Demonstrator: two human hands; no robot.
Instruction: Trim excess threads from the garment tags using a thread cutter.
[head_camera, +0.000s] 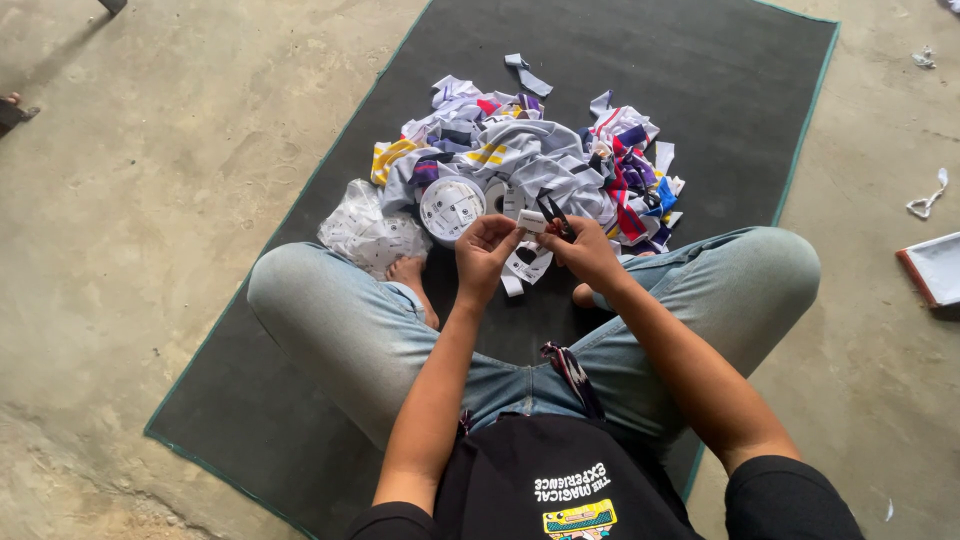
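I sit cross-legged in blue jeans on a dark mat. My left hand pinches a small white label piece at its left end. My right hand grips small black scissors, whose blades point up beside the label. A strip of white labels hangs down below my hands. Just beyond them lies a round white roll of label tape, and behind it a heap of cloth scraps in white, grey, purple, red and yellow.
A crumpled clear plastic bag lies by my left knee. Bare concrete floor surrounds the mat. A red-edged white tray sits at the right edge, with white scraps nearby. Someone's foot shows at far left.
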